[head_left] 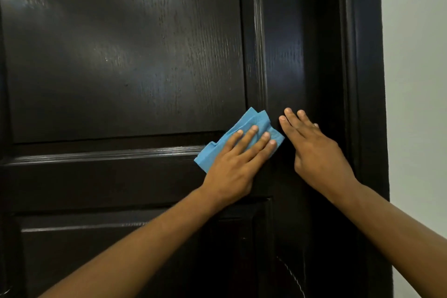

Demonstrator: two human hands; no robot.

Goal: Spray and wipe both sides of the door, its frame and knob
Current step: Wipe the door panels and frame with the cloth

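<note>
A dark wooden panelled door (125, 55) fills most of the view, with its dark frame (367, 80) along the right side. My left hand (239, 162) presses a folded blue cloth (254, 126) flat against the door near the lower right corner of the upper panel, fingers straight. My right hand (314, 152) lies flat on the door's right stile just beside the cloth, fingers straight and holding nothing. No knob or spray bottle is in view.
A pale wall (416, 80) runs to the right of the frame. A lower door panel (121, 249) sits below my forearms. The door surface shows a glossy sheen and light streaks in its upper left.
</note>
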